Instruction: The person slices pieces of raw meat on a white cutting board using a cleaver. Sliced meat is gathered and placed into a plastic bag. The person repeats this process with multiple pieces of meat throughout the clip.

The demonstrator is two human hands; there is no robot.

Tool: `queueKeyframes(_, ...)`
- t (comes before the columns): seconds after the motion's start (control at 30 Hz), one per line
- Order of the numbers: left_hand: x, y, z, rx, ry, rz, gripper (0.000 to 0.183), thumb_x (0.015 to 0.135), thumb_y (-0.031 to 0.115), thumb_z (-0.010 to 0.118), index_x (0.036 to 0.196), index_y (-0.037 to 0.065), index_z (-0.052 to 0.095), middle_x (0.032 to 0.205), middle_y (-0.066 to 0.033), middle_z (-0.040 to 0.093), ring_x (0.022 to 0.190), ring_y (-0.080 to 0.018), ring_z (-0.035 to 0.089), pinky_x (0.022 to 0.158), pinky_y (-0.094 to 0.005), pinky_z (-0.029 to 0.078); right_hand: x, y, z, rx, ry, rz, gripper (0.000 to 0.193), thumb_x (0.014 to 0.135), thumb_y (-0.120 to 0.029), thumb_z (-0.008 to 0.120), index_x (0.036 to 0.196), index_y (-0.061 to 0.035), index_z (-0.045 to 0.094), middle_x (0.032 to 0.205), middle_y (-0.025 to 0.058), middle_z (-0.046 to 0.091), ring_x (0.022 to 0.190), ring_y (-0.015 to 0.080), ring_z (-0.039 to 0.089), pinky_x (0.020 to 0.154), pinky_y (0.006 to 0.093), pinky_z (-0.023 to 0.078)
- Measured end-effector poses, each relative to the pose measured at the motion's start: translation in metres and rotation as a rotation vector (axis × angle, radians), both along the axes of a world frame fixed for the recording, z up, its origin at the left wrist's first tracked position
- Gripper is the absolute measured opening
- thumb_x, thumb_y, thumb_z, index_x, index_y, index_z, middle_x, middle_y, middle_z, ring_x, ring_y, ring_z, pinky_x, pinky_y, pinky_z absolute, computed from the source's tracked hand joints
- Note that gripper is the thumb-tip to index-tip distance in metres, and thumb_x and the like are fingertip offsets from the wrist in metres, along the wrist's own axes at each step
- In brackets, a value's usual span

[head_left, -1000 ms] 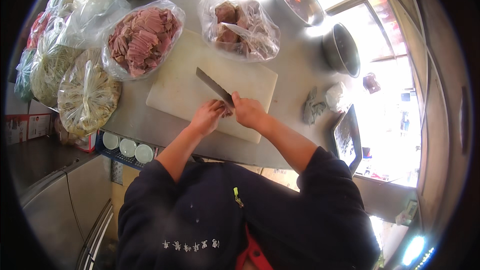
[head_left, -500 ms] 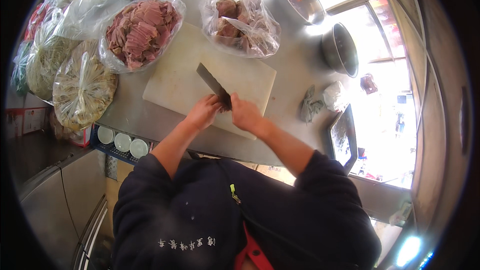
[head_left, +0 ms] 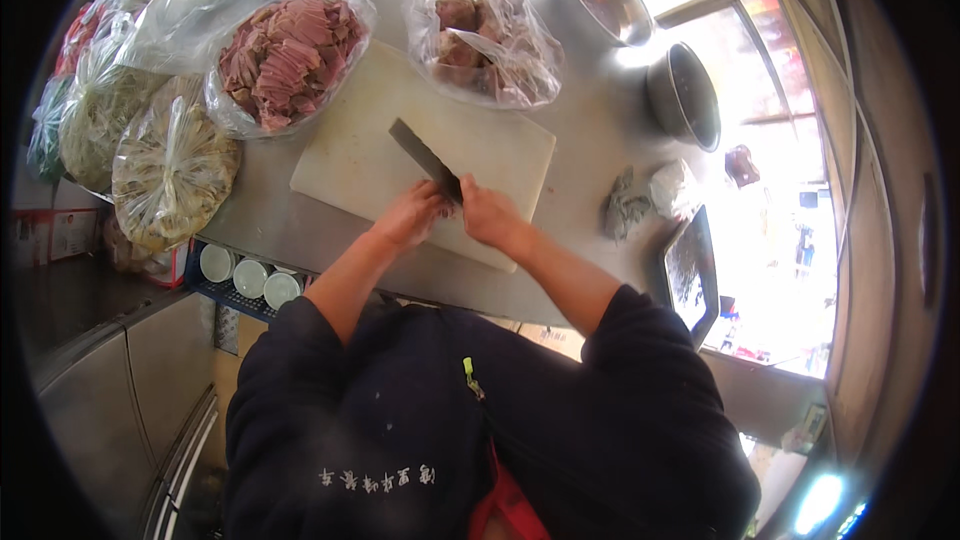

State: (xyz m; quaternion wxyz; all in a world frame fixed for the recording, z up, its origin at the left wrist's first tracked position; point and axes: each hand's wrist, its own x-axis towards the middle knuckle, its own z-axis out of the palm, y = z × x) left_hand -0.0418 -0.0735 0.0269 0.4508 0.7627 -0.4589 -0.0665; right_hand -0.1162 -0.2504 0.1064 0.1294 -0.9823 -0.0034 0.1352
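My right hand (head_left: 488, 212) is wrapped round the handle of a kitchen knife (head_left: 422, 155). The long dark blade slants up and to the left above a white cutting board (head_left: 470, 142). Close against the handle end of the blade is my left hand (head_left: 415, 212), its fingers curled in; whatever they press on is too hidden to name. Beyond the board's far left corner, an open clear bag holds a heap of sliced pink meat (head_left: 295, 55). Past the far edge, another clear bag holds brown chunks of meat (head_left: 465, 35).
Tied plastic bags (head_left: 170, 170) crowd the left side. Two metal bowls (head_left: 685, 98) stand at the far right, with a grey crumpled rag (head_left: 627, 205), a white crumpled bag (head_left: 675, 188) and a dark-edged tray (head_left: 692, 275) nearer. A blue basket (head_left: 240, 300) holds round white lids below the counter edge.
The view has shifted slightly, so most things sit a little further right. Both hands stay together at the knife, whose blade tip has swung slightly left.
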Motion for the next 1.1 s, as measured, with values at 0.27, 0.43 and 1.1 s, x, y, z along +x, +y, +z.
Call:
queueKeyframes(0.27, 0.007, -0.003, 0.007, -0.070, -0.028, 0.016, 0.021, 0.081, 0.000, 0.066, 0.099, 0.009, 0.071, 0.107, -0.0098, 0.066, 0.105, -0.0343, 0.061, 0.089, -0.0431, 0.053, -0.005, 0.001, -0.010, 0.012, -0.086, -0.044, 0.039, 0.093, -0.010, 0.050, 0.128, 0.0040, 0.043, 0.093, 0.0268, 0.071, 0.088, 0.0482, 0.068, 0.076, 0.0561, 0.053)
queueKeyframes(0.43, -0.005, 0.009, 0.005, -0.047, -0.029, 0.082, 0.023, 0.080, -0.002, 0.065, 0.100, 0.008, 0.070, 0.109, -0.0093, 0.066, 0.105, -0.0346, 0.061, 0.091, -0.0419, 0.053, 0.036, 0.011, 0.055, -0.024, 0.180, -0.008, 0.038, 0.089, -0.008, 0.057, 0.123, 0.0044, 0.046, 0.096, 0.0258, 0.071, 0.090, 0.0468, 0.069, 0.079, 0.0538, 0.055)
queueKeyframes(1.1, -0.006, 0.017, 0.005, -0.014, -0.027, 0.113, 0.025, 0.080, 0.000, 0.063, 0.098, 0.013, 0.073, 0.111, -0.0056, 0.067, 0.104, -0.0314, 0.062, 0.089, -0.0409, 0.054, 0.020, 0.028, 0.046, 0.004, -0.009, -0.001, 0.026, 0.090, -0.009, 0.058, 0.112, 0.0021, 0.048, 0.103, 0.0279, 0.070, 0.093, 0.0467, 0.069, 0.079, 0.0537, 0.055)
